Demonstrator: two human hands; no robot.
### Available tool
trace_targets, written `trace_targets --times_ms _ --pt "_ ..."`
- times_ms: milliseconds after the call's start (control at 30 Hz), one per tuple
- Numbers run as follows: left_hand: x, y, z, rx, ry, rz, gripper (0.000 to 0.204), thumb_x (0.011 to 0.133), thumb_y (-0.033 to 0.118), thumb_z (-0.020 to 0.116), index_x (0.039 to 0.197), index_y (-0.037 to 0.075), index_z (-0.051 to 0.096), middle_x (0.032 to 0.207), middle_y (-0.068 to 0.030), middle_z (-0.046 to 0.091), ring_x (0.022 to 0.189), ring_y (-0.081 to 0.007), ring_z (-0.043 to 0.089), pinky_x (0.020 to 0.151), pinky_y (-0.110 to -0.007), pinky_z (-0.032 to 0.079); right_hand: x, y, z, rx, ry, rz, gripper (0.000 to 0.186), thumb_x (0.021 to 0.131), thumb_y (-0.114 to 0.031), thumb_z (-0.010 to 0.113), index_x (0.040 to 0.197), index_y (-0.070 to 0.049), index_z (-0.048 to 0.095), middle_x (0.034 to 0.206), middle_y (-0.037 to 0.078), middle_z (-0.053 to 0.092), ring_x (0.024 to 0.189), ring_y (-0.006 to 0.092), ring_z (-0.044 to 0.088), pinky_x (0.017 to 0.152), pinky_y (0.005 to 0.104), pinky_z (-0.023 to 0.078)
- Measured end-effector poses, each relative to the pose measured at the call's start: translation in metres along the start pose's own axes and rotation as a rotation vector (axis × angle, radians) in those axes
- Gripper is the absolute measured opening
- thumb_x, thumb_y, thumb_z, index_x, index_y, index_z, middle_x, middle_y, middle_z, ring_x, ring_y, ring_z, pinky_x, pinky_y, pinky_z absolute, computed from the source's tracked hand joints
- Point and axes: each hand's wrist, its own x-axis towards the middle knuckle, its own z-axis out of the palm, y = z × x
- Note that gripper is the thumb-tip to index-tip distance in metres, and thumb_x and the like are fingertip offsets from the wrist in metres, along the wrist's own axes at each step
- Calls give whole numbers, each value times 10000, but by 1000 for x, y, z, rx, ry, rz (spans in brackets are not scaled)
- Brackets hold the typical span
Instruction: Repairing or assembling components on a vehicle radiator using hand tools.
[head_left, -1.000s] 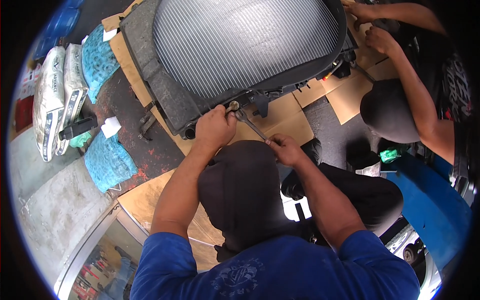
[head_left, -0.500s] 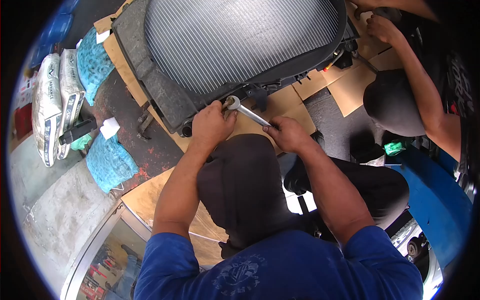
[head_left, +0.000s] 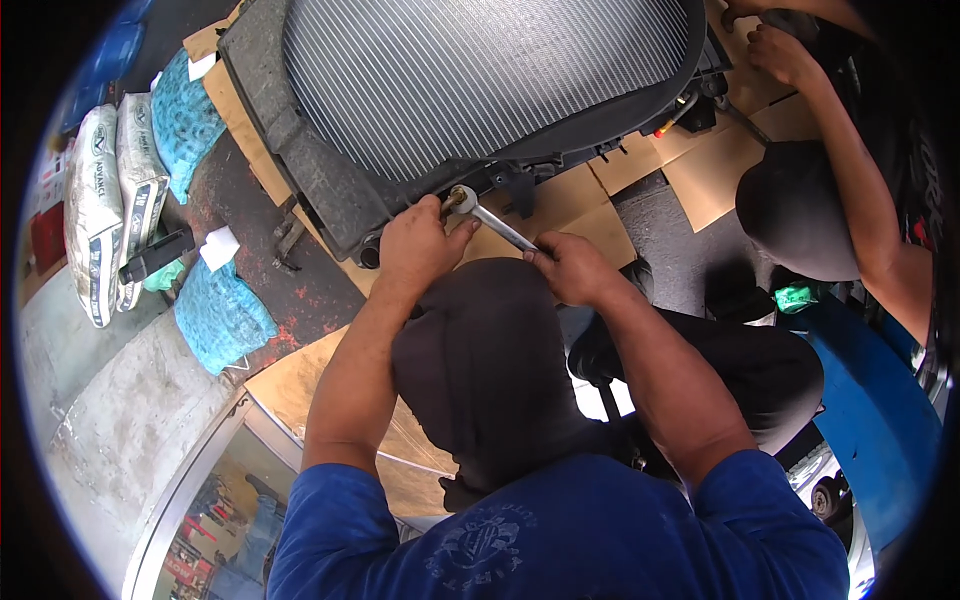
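A large radiator (head_left: 480,80) with a black surround lies in front of me. At its near edge, a silver wrench (head_left: 508,232) has its head around a brass-coloured fitting (head_left: 457,198). My right hand (head_left: 575,267) is closed on the wrench's handle end. Beside the wrench head, my left hand (head_left: 425,243) is closed at the fitting, thumb just below the head; its fingertips are partly hidden. A black hose stub (head_left: 371,252) sticks out near my left wrist.
Cardboard sheets (head_left: 700,170) lie under and around the radiator. At right, another person's hand (head_left: 785,55) reaches to its far side. Blue patterned bags (head_left: 222,320) and white sacks (head_left: 97,215) lie at left. A blue panel (head_left: 875,400) stands at right.
My view has shifted slightly, so the radiator appears a little displaced. Both hands keep their hold, and the wrench stays at the fitting with hardly any visible turn.
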Motion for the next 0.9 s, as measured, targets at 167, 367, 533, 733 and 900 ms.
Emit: trace_targets --times_ms 167,367,533,733,900 --pt "-2 -3 -2 -16 -6 -20 407 814 430 656 787 34 564 698 -154 633 720 -349 642 659 -443 500 0 -4 -12 205 -260 179 354 949 -332 516 902 1 629 750 177 635 751 304 630 705 405 473" --pt "0 -3 8 -2 105 14 342 915 334 521 755 32 540 687 -188 616 697 -378 622 627 -483 479 0 20 17 71 22 -34 415 968 -349 477 836 17 620 751 217 626 761 394 610 700 440 466" --pt "0 -7 16 27 174 37 337 917 328 515 742 41 537 669 -182 611 663 -386 615 605 -489 475 -1 13 15 56 -12 22 443 961 -381 473 834 15 623 781 240 622 809 424 595 721 455 460" --pt "1 -4 19 49 181 -1 332 911 329 525 723 55 528 643 -171 609 626 -384 610 574 -484 474 -3 14 12 8 -10 8 456 952 -405 477 831 10 623 798 245 628 832 426 598 730 456 459" --pt "1 -3 20 51 227 13 342 912 333 525 708 58 521 627 -166 602 613 -377 608 560 -475 475 -5 16 19 70 -13 10 457 949 -408 485 829 11 621 798 242 630 836 424 600 732 452 459"
